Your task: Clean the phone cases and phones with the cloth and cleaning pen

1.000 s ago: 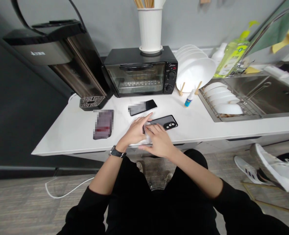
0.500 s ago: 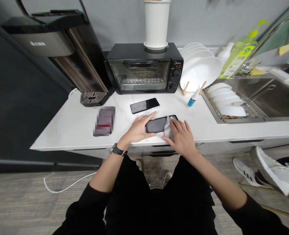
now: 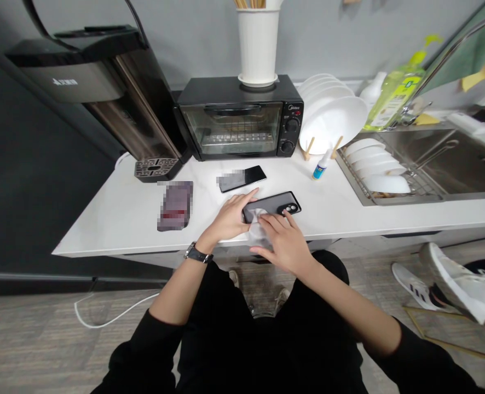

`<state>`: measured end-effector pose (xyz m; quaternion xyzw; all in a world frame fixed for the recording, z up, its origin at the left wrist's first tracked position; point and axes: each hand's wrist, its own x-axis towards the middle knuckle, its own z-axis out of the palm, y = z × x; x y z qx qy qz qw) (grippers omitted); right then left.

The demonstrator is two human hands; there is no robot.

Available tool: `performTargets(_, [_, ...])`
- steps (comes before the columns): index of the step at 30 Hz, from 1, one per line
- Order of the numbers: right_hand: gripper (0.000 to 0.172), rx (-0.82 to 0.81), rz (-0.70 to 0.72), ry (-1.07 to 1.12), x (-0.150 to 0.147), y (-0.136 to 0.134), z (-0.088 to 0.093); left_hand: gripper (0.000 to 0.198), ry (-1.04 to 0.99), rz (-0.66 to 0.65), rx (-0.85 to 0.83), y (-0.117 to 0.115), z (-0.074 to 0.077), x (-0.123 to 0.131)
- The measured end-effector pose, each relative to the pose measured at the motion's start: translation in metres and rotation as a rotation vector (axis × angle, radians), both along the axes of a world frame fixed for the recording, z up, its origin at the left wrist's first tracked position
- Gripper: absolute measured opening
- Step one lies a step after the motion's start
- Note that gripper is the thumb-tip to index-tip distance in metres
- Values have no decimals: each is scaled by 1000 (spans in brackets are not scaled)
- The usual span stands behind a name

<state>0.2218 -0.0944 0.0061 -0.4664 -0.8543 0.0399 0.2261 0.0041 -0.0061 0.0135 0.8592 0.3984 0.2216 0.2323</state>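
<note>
On the counter near its front edge lies a black-rimmed phone case (image 3: 273, 203), its grey back up and round camera openings at the right end. My left hand (image 3: 231, 218) grips its left end between thumb and fingers. Under the fingertips of my right hand (image 3: 287, 241) a thin whitish cloth (image 3: 259, 229) is pressed on the left part of the case, hanging over its near edge. Just behind, a phone (image 3: 244, 178) lies screen up, partly blurred out. A small spray bottle (image 3: 320, 167) with a blue label stands to the right.
A toaster oven (image 3: 238, 128) carrying a white cup (image 3: 258, 46) stands behind. On the left are a water dispenser (image 3: 144, 109) and a pixelated dark item (image 3: 175, 207). Plates (image 3: 333, 123) stand in a rack beside the sink (image 3: 464, 164). A shoe (image 3: 456, 279) is at lower right.
My right hand has slid the cloth left along the phone case, from its right end to its left part, uncovering the camera openings. My left hand stays at the left end.
</note>
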Motion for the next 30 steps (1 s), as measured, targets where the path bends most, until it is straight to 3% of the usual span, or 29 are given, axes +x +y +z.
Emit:
performTargets(5, [82,96,-263,-113,45,9,-10,99,2,16,-1,-2,2,5])
performTargets(10, [88,98,-342,-56,15,33,-13,95,-8,-3,26,-2,1,5])
performTargets(12, [89,65,-325,-18,-9,38,-10,93,-11,-16,28,0,-1,3])
performTargets(15, [88,23,-165,38,-41,33,-5,88,-4,-29,32,3,-3,0])
performTargets(18, [84,-7,-26,98,-52,20,-2,89,5,-8,37,2,-4,0])
performTargets(22, [77,14,-20,48,-26,14,-6,93,6,-9,28,-1,-1,2])
performTargets(27, [77,82,-245,-79,29,25,-13,96,-1,14,25,-4,4,4])
performTargets(30, [82,104,-322,-95,36,23,-14,99,1,16,17,-4,4,6])
